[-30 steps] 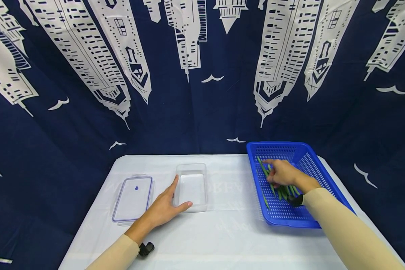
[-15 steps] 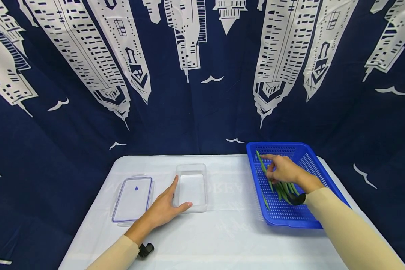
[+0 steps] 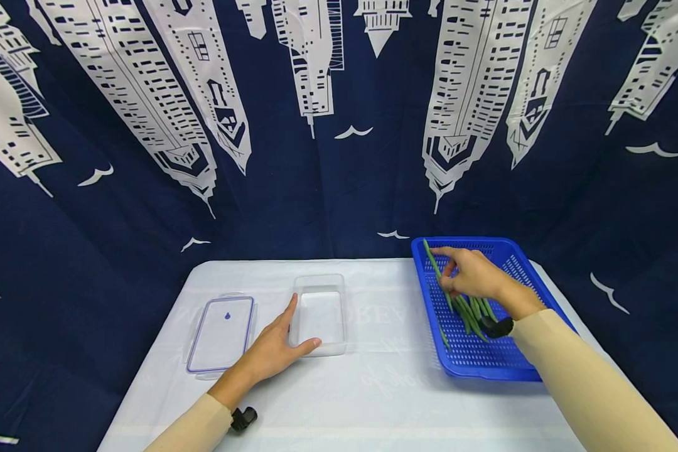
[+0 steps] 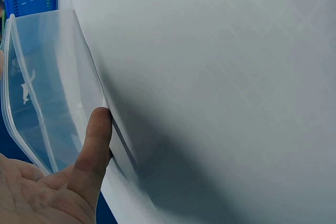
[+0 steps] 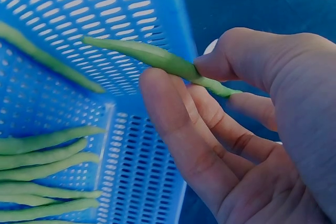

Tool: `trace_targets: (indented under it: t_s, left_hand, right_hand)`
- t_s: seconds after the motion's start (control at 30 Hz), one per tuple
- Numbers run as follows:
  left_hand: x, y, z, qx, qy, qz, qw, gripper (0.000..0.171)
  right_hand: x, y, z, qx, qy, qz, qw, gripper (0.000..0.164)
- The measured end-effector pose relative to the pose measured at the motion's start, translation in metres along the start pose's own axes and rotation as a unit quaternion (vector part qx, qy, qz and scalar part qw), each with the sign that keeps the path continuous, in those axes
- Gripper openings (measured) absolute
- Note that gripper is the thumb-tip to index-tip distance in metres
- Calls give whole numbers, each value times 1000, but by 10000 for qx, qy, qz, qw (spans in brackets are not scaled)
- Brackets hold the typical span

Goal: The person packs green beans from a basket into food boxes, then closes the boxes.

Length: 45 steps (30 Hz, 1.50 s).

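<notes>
My right hand (image 3: 474, 274) pinches one green bean (image 5: 147, 55) between thumb and fingers, above the blue basket (image 3: 488, 374). The bean slants toward the basket's far left corner in the head view. Below it, several more green beans (image 3: 470, 314) lie on the basket floor. My left hand (image 3: 277, 347) rests against the near left side of a clear plastic container (image 3: 323, 317), thumb and fingers spread straight. In the left wrist view, one fingertip touches the container's side wall (image 4: 58, 72) low down. No beans show inside the container.
A clear lid (image 3: 220, 333) with a blue-purple seal lies left of the container. A white cloth (image 3: 384, 389) covers the table. Behind it hangs a navy curtain (image 3: 367, 182) printed with white buildings. A single bean (image 3: 444, 337) lies by the basket's left wall.
My right hand has risen and moved slightly toward the far side of the basket, lifting the pinched green bean away from the others. The left hand stays at the container.
</notes>
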<state>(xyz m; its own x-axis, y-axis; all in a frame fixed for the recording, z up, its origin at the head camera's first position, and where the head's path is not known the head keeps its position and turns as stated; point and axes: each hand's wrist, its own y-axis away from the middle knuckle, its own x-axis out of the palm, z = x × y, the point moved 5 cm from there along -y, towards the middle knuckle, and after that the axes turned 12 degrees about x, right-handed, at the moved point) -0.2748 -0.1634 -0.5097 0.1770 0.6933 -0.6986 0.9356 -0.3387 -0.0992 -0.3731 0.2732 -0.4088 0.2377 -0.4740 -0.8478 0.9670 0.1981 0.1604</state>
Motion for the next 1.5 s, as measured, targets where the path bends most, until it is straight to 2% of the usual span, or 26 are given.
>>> trace_targets:
  t_s: [0.23, 0.47, 0.83, 1.27, 1.5]
  left_hand:
    - [2, -1, 3, -57, -4, 21, 10000, 121]
    - [2, -3, 5, -74, -75, 42, 9999, 121]
    - [2, -2, 5, -110, -3, 80, 9999, 121]
    - [2, -2, 3, -99, 53, 63, 9999, 121]
    - [1, -2, 3, -80, 12, 36, 10000, 123]
  right_hand:
    - [-3, 4, 19, -178, -91, -39, 9998, 69]
    - [3, 4, 39, -414, -198, -2, 9989, 68]
    - [20, -3, 65, -603, -267, 136, 9977, 69]
    - [45, -11, 101, -1010, -318, 368, 9937, 66]
    - [58, -14, 115, -990, -419, 552, 9927, 65]
